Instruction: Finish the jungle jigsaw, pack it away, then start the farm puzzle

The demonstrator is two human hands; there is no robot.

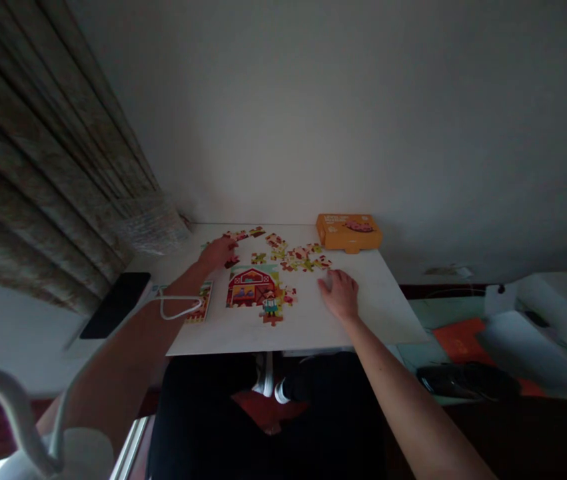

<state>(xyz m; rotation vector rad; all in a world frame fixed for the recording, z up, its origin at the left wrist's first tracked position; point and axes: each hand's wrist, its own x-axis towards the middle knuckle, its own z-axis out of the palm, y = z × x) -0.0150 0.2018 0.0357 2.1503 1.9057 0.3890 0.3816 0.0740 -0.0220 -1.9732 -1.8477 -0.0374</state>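
A partly joined jigsaw puzzle with a red barn and a farmer figure lies in the middle of the white table. My left hand is at the table's back left, fingers bent together at a dark red puzzle piece; the fingertips are small and dim. Resting right of the puzzle, my right hand has thumb and fingers apart and holds nothing. Just beyond it lie several loose puzzle pieces, some overlapping. Another loose piece sits above the barn.
An orange puzzle box stands at the back right against the wall. Under my left forearm is a picture card. A black phone-like slab lies further left. A white cable crosses my left forearm. Curtains hang on the left.
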